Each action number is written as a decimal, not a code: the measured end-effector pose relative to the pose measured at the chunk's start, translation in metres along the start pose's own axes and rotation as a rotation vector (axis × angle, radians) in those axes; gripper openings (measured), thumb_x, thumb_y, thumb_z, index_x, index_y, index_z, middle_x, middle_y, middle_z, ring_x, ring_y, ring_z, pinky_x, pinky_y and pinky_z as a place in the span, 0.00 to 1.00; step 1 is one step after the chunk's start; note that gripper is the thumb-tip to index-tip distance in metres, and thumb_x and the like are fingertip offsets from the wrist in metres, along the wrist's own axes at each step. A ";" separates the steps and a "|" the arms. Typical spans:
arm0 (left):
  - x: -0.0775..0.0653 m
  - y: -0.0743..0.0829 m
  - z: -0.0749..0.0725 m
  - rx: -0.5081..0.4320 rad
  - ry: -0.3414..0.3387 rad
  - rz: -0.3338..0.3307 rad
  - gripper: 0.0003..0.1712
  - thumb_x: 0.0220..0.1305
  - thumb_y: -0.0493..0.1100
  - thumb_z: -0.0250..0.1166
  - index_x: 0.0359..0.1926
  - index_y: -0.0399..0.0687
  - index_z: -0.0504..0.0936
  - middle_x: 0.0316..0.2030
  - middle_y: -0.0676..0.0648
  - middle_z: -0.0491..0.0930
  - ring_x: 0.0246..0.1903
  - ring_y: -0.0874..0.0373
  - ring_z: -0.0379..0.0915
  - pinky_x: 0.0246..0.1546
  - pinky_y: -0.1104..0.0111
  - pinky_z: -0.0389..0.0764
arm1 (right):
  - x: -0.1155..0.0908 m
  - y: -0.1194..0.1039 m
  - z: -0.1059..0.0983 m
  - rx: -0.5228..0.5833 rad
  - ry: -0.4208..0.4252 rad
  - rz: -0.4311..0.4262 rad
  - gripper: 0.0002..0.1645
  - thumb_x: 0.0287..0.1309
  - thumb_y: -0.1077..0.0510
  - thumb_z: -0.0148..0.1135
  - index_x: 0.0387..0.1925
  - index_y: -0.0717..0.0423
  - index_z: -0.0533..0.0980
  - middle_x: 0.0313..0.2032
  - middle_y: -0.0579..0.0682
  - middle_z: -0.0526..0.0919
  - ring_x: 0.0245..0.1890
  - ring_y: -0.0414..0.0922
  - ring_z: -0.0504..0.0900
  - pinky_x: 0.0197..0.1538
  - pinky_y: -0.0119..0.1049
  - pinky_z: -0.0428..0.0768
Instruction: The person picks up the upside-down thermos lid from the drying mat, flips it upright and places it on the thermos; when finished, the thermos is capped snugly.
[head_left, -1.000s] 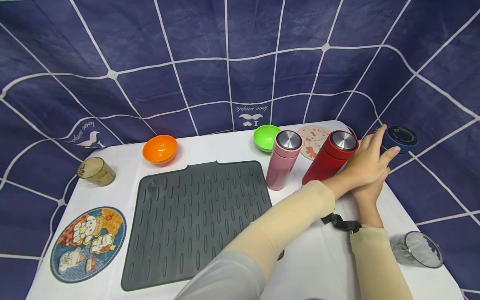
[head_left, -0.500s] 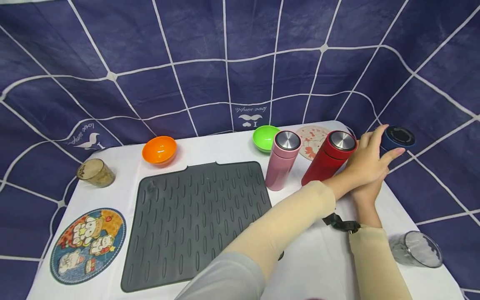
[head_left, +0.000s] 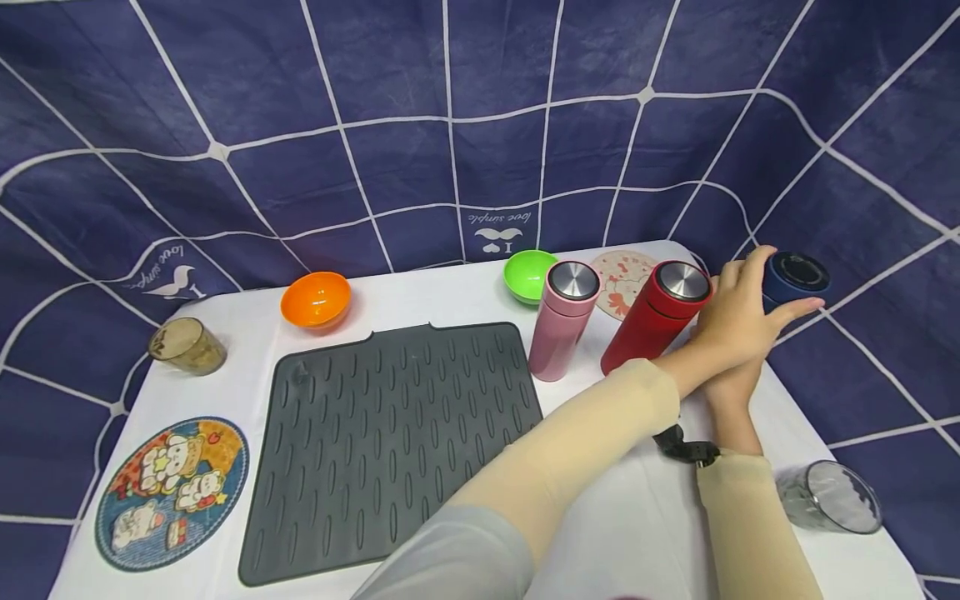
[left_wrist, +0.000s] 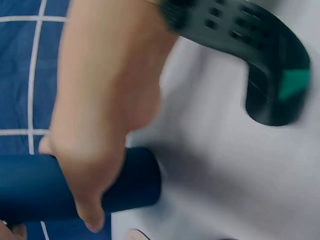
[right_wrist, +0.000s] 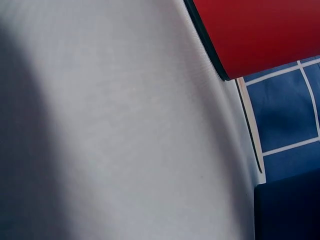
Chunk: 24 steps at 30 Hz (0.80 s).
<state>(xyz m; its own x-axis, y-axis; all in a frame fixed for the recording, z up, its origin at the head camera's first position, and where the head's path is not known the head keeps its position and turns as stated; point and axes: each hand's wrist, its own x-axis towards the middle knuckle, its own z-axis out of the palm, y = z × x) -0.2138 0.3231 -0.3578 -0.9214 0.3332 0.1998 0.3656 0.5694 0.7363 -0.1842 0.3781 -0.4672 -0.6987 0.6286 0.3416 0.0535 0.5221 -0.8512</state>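
Observation:
A blue thermos (head_left: 801,271) with a dark lid stands at the table's right side. My left hand (head_left: 738,325) wraps round its top, fingers at the left side of the lid and thumb across the front. Below it, my right hand (head_left: 735,387) is largely hidden behind the left in the head view. The left wrist view shows this right hand (left_wrist: 95,160) gripping the lower body of the blue thermos (left_wrist: 135,182). In the right wrist view only part of the blue thermos (right_wrist: 290,210) appears and no hand. The lid looks in place.
A red thermos (head_left: 648,329) stands just left of my hands, a pink thermos (head_left: 555,337) beyond it. A clear glass (head_left: 832,498) is near my right forearm. Further left are a green bowl (head_left: 525,279), grey mat (head_left: 397,450), orange bowl (head_left: 317,302) and brown glass (head_left: 187,348).
My left hand has gone from spread fingers beside the thermos to a grip round its top. The thermos top has shifted slightly left. My right hand stays low on it.

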 end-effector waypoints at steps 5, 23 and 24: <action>0.002 -0.007 -0.004 -0.033 -0.091 0.091 0.44 0.60 0.67 0.57 0.71 0.76 0.44 0.63 0.66 0.56 0.61 0.77 0.51 0.51 0.80 0.67 | 0.003 -0.004 -0.002 -0.073 -0.009 -0.007 0.44 0.50 0.53 0.66 0.64 0.61 0.56 0.58 0.60 0.67 0.58 0.55 0.69 0.62 0.48 0.65; 0.000 -0.001 -0.009 -0.021 -0.021 0.029 0.44 0.51 0.70 0.63 0.67 0.73 0.55 0.58 0.67 0.61 0.55 0.74 0.57 0.46 0.82 0.67 | 0.002 -0.004 -0.001 -0.073 -0.043 -0.015 0.48 0.49 0.55 0.66 0.66 0.59 0.51 0.60 0.57 0.68 0.61 0.52 0.67 0.66 0.42 0.63; 0.001 -0.002 -0.010 -0.020 -0.045 0.051 0.43 0.53 0.69 0.62 0.67 0.73 0.54 0.59 0.68 0.60 0.57 0.74 0.56 0.49 0.81 0.66 | 0.003 -0.004 -0.002 -0.065 -0.042 -0.007 0.47 0.49 0.55 0.66 0.66 0.59 0.52 0.61 0.57 0.67 0.61 0.52 0.67 0.66 0.42 0.62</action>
<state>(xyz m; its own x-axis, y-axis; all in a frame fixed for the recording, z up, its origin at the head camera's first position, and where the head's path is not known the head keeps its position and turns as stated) -0.2168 0.3150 -0.3525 -0.8947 0.3950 0.2084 0.4087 0.5362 0.7385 -0.1848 0.3787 -0.4616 -0.7285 0.6005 0.3296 0.0933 0.5636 -0.8208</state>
